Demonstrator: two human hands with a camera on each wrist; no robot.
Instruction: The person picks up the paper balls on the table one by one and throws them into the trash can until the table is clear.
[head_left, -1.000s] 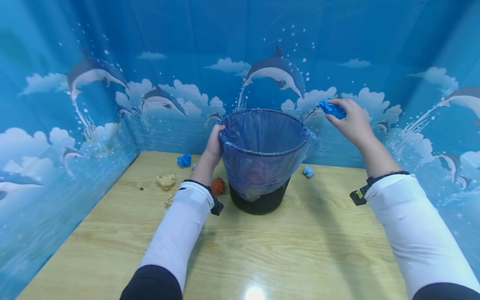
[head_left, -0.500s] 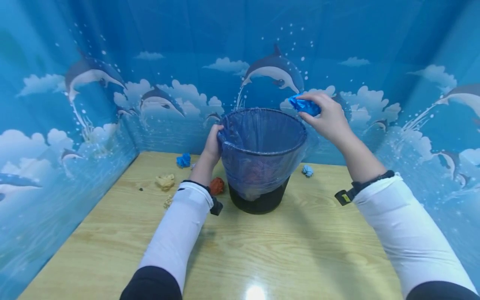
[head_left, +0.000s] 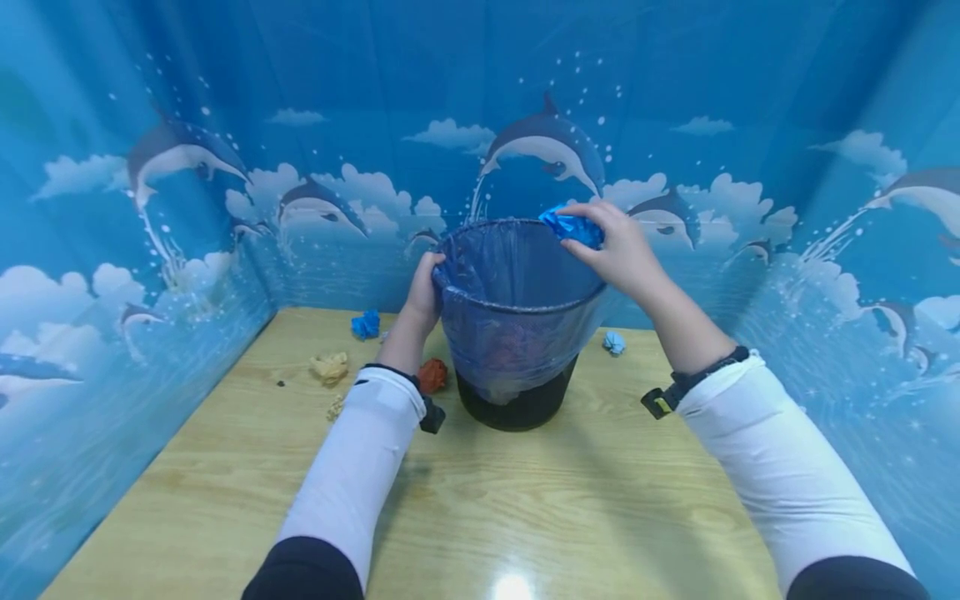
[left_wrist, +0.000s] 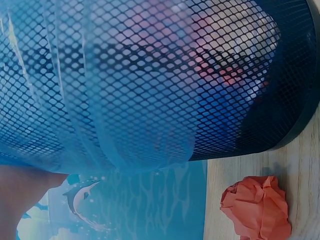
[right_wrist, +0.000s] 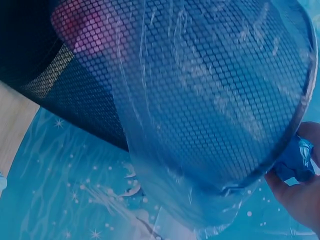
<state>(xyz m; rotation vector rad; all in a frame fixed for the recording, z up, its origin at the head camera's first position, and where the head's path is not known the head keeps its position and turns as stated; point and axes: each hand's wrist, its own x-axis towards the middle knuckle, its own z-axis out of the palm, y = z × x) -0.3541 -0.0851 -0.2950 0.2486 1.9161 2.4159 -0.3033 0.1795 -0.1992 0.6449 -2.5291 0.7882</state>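
A black mesh wastebasket [head_left: 517, 404] with a blue plastic bag lining it stands on the table, the bag folded over its rim. My left hand [head_left: 425, 287] grips the rim on its left side. At the right side of the mouth, my right hand [head_left: 617, 250] pinches a shiny blue crumpled wrapper [head_left: 573, 227] between thumb and fingers, at rim height. The right wrist view shows the wrapper [right_wrist: 296, 159] just beyond the rim. Through the mesh in the left wrist view, pale, red and blue crumpled scraps [left_wrist: 220, 110] show inside the basket.
Left of the basket lie an orange-red paper ball [head_left: 432, 376], a blue ball [head_left: 366, 324], a yellowish ball [head_left: 330, 367] and a small beige scrap [head_left: 335, 407]. To its right is a light blue ball [head_left: 613, 342]. A dolphin-print curtain [head_left: 337, 100] encloses the wooden table [head_left: 480, 500].
My right hand has moved left and slightly down with the blue wrapper, from beyond the basket's right side to over its mouth. My left hand has kept its grip on the rim.
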